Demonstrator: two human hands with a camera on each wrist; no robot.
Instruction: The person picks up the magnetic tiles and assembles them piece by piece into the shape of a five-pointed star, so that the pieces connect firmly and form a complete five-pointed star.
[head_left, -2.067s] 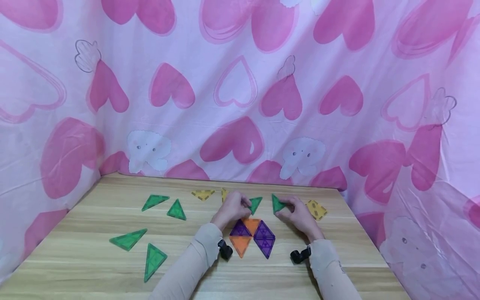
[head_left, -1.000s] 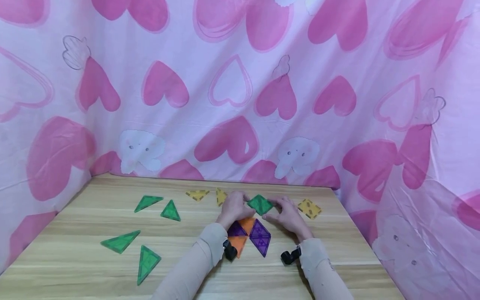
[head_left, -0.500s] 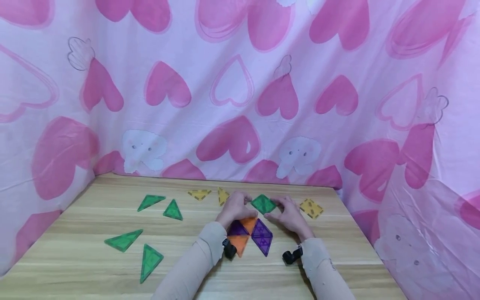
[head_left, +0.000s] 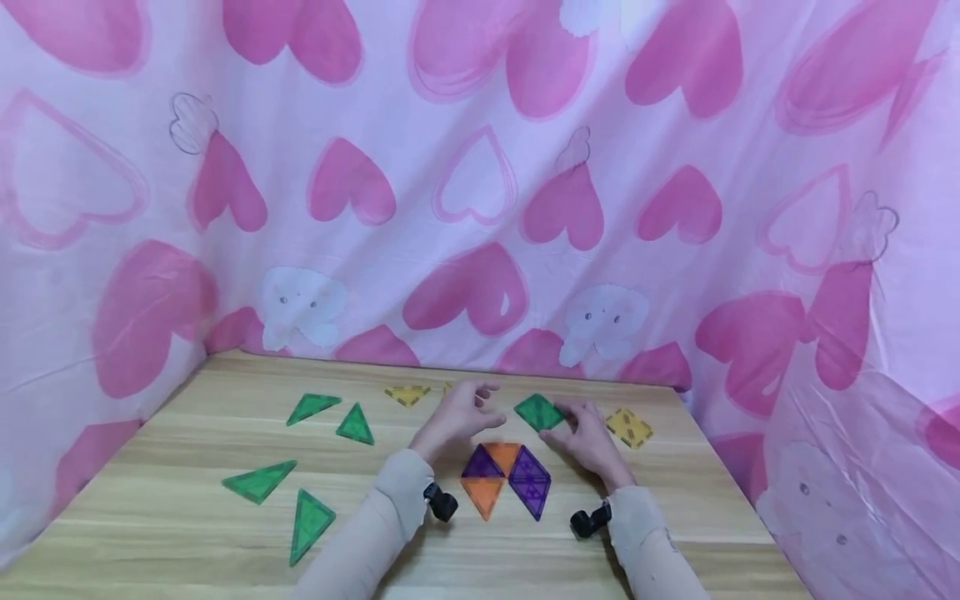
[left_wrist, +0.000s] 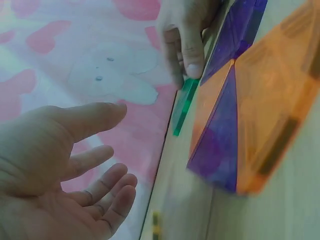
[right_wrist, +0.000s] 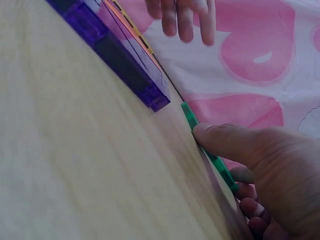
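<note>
Two green triangular magnetic tiles (head_left: 537,412) lie edge to edge as a diamond near the back of the table. My right hand (head_left: 591,437) pinches this pair at its right side, with the thumb on the near edge and fingers beyond, as the right wrist view also shows on the green edge (right_wrist: 189,116). My left hand (head_left: 457,419) is apart from the pair, holding nothing, its fingers spread and loosely bent. Between the forearms lies a joined group of purple tiles (head_left: 529,481) and orange tiles (head_left: 483,493), closer to me than the green pair.
Several loose green triangles, one of them a long tile (head_left: 260,481), lie on the left of the wooden table (head_left: 150,533). A yellow triangle (head_left: 407,394) is at the back, another partly behind my left hand. Yellow tiles (head_left: 630,427) lie right. A heart-patterned curtain (head_left: 465,192) surrounds the table.
The two green tiles, held apart in separate hands at first, came together as a diamond. My left hand has since let go and drawn left; my right hand keeps its grip.
</note>
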